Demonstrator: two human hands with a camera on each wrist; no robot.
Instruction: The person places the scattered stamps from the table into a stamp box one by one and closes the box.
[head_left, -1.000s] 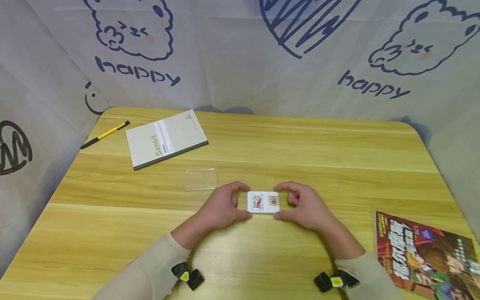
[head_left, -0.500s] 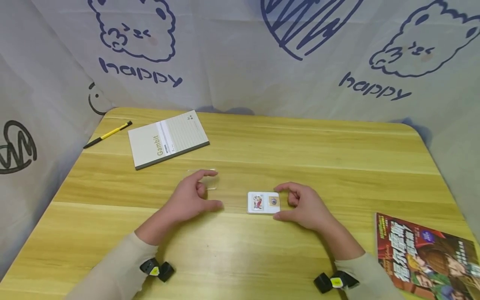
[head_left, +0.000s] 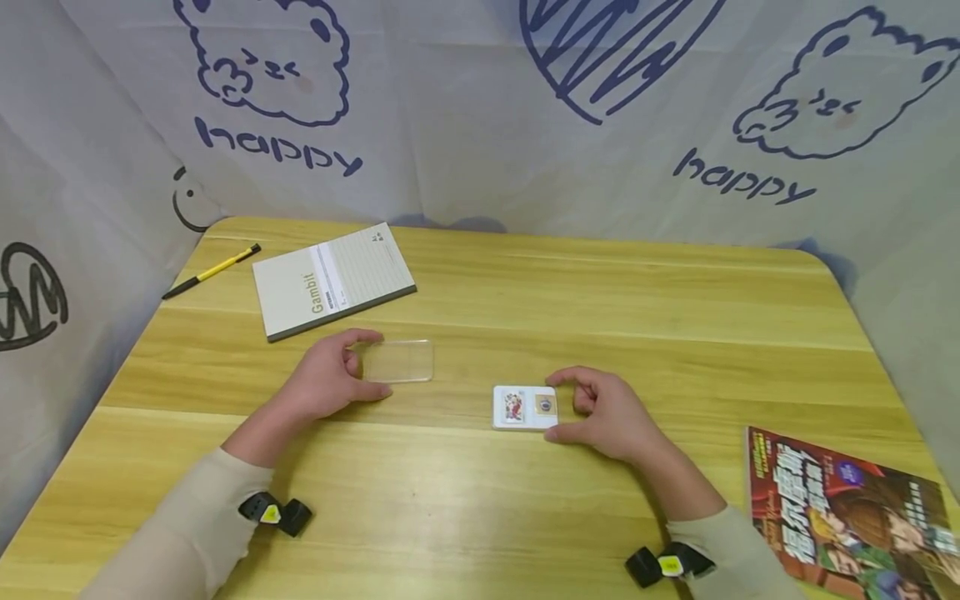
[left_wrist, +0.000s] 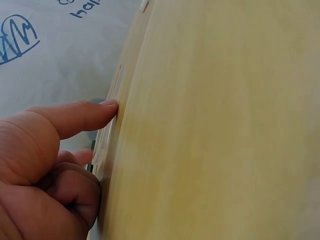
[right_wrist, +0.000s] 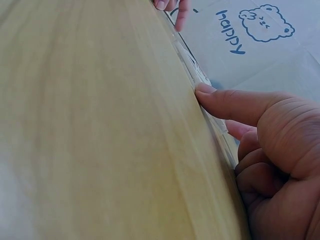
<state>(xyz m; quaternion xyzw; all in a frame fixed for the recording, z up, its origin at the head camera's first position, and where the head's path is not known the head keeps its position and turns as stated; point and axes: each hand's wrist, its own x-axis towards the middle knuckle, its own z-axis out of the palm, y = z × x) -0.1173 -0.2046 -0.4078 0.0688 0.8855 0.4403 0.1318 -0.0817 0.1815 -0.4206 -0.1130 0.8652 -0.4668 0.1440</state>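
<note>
A small flat white case (head_left: 524,408) lies on the table, a colourful picture on its left half and a tan square on its right. At its right end, my right hand (head_left: 607,412) holds it between thumb and forefinger across the short side. In the right wrist view the thumb (right_wrist: 225,102) presses the case's edge. To the left lies a clear plastic lid (head_left: 401,362), flat on the table. My left hand (head_left: 322,375) spans its left end, forefinger at the far edge and thumb at the near edge. The other fingers are curled in.
A notebook (head_left: 333,282) lies behind the clear lid, with a yellow and black pen (head_left: 212,271) to its left. At the right front lies a colourful magazine (head_left: 847,508). A printed cloth (head_left: 480,108) hangs behind the wooden table (head_left: 480,517).
My left hand has let go of the white case and moved left to the clear lid, taking it by its left end. The right hand has stayed on the case.
</note>
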